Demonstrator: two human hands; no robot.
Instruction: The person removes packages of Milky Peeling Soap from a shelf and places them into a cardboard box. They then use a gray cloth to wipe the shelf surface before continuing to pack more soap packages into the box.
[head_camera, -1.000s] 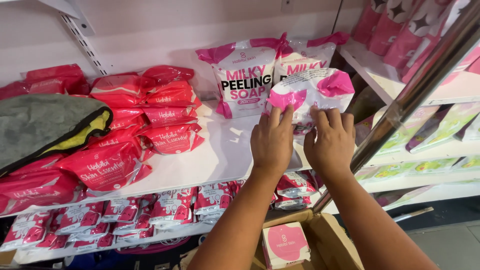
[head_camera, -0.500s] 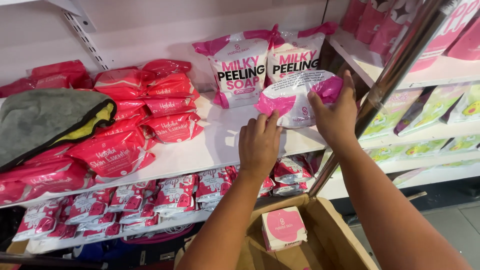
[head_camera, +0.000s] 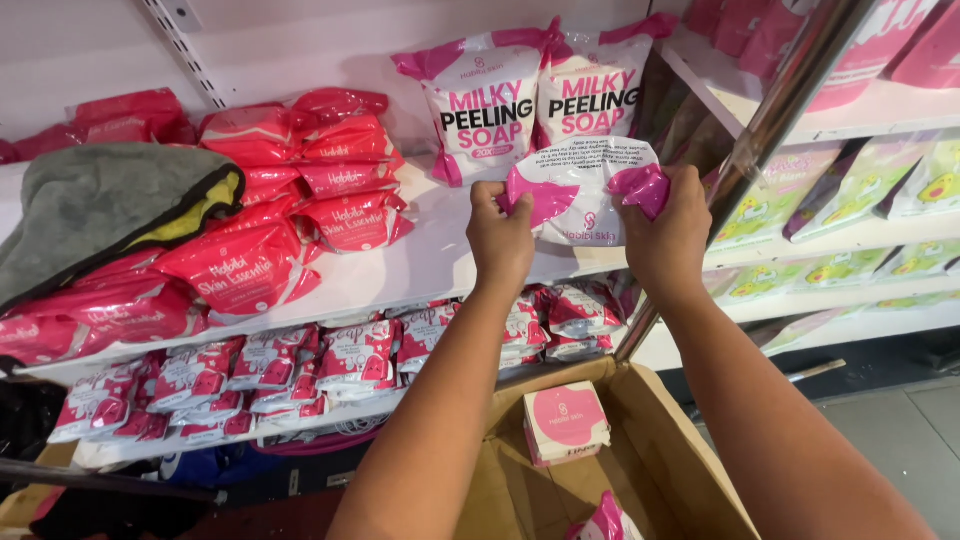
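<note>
Item, nearest: open cardboard box (head_camera: 650, 470) at floor level, holding a small pink-and-white carton (head_camera: 566, 422). Item, in hand above the white shelf (head_camera: 420, 265) edge: one soap pouch (head_camera: 585, 190), glossy white plastic with magenta corners and fine print on its face, turned upside down; left hand (head_camera: 500, 240) closed, pinching its left corner, right hand (head_camera: 668, 235) closed around its right corner. Item, behind: two matching upright pouches (head_camera: 535, 95) at the shelf back, red packets (head_camera: 300, 190) stacked leftward, grey cloth (head_camera: 100, 205) far left.

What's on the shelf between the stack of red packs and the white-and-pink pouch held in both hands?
Bare white shelf in the head view; nothing lies between the red packs and the held pouch. Two standing pouches sit behind.
</note>
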